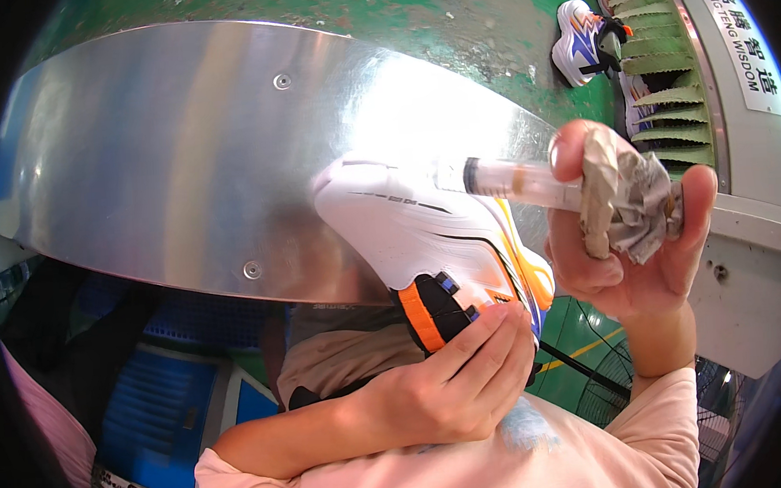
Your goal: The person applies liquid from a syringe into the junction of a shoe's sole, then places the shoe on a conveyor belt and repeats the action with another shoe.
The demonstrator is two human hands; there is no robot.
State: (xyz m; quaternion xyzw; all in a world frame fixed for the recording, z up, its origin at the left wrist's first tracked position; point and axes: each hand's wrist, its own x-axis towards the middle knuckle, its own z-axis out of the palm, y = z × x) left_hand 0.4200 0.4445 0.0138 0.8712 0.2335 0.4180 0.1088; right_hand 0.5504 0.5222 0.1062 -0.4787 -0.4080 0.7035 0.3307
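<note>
A white sneaker with orange, black and blue parts is tilted in front of me. One end of it is over the near edge of the metal table, and I cannot tell if it touches. My left hand is closed on the shoe's near side, beside the orange and black band. Between the fingers of my right hand is a clear syringe, its back end wrapped in crumpled brownish paper or tape. The syringe's front end points left at the shoe's pale sidewall. Glare hides whether its tip touches.
A shiny metal table with screw heads spans the left and middle. At the far right, another sneaker lies by the green flaps of a light grey machine. Blue crates stand below left; a black fan sits low right.
</note>
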